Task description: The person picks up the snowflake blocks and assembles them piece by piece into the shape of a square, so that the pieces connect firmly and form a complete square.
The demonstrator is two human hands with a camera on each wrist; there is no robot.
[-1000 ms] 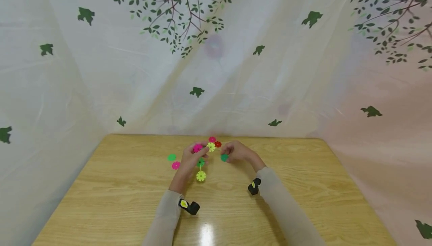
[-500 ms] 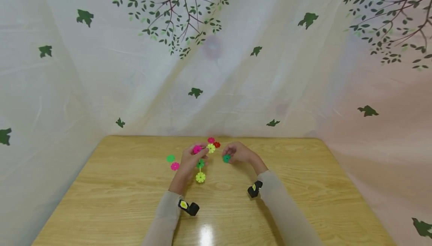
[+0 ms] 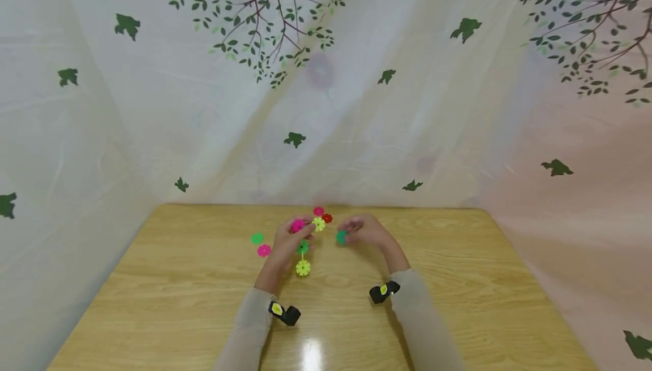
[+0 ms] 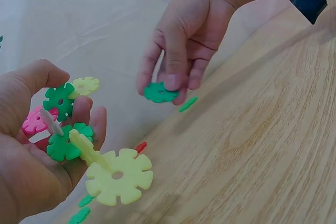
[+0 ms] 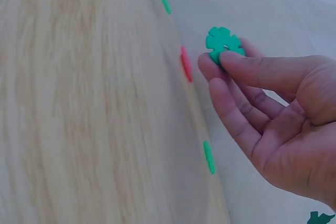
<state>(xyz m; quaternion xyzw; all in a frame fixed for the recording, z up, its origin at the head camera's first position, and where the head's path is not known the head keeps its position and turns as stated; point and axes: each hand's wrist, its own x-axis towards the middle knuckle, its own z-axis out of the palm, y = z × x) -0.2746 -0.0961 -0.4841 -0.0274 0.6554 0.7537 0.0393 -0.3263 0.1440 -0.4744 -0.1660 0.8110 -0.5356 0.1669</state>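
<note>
My left hand (image 3: 289, 242) holds a cluster of interlocked flower-shaped plastic discs, with the thumb over it and fingers curled below. In the left wrist view the cluster has a pink disc (image 4: 35, 121), a green disc (image 4: 59, 100) by the thumb tip, and a pale yellow disc (image 4: 119, 176) at the near end. A second yellow disc (image 4: 85, 86) sticks out past the thumb. My right hand (image 3: 368, 231) pinches a single green notched disc (image 5: 223, 40) between thumb and index finger, to the right of the cluster and apart from it. Part of the cluster is hidden by the left fingers.
On the wooden table (image 3: 204, 303) lie loose discs. A light green disc (image 3: 257, 238) and a pink disc (image 3: 264, 250) are left of the left hand. Behind the hands are another pink disc (image 3: 318, 211) and a red disc (image 3: 327, 218). A printed curtain (image 3: 229, 150) hangs behind the table.
The right wrist has turned and its forearm has swung slightly, tilting the green disc in its fingers. My left hand and the cluster stay nearly still.
</note>
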